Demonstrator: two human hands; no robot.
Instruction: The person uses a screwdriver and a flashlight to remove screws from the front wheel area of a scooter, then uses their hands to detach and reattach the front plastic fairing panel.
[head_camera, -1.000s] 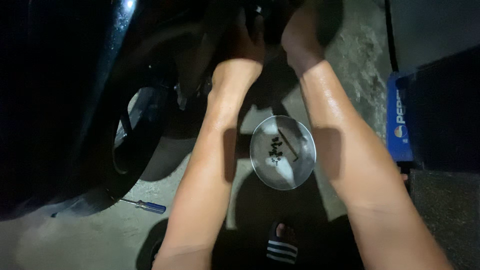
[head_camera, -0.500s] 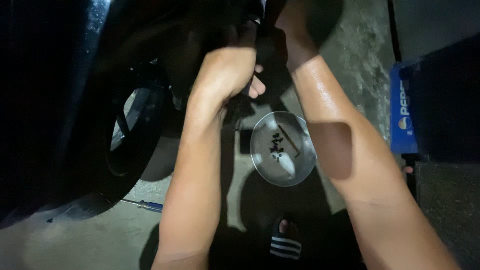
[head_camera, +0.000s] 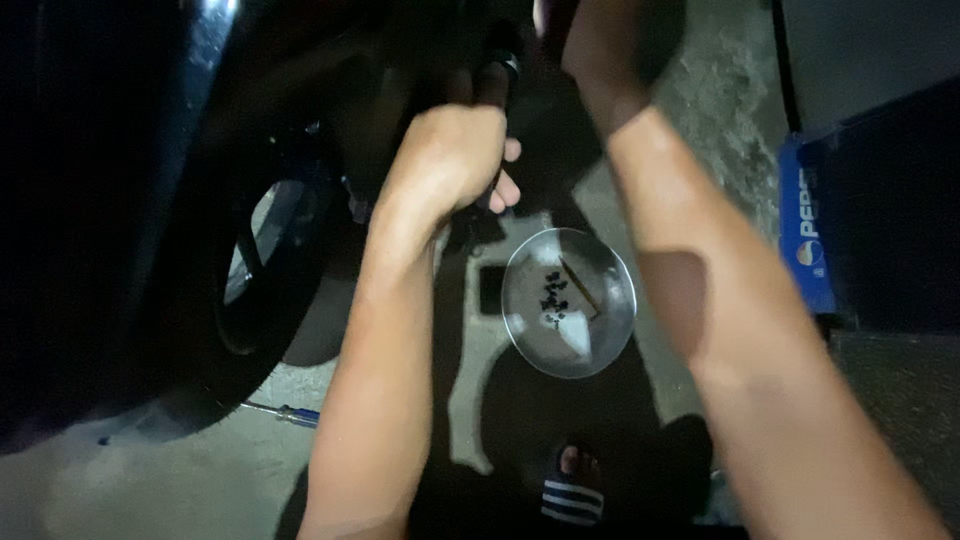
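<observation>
Concrete floor, one metal bowl, one screwdriver, two hands gripping dark parts

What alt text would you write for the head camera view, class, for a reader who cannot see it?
Two bare arms reach into a dark vehicle: the left hand grips a dark handle, the right hand is higher. Below, a metal bowl holding small dark bits sits on concrete, near a tyre and screwdriver.

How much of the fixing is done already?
Some looks done: small dark screws already lie in the metal bowl on the floor. In hand now: the left hand grips a dark tool handle up at the dark vehicle, and the right hand reaches in beside it. What is left is too dark to tell; a screwdriver lies unused near the wheel.
</observation>
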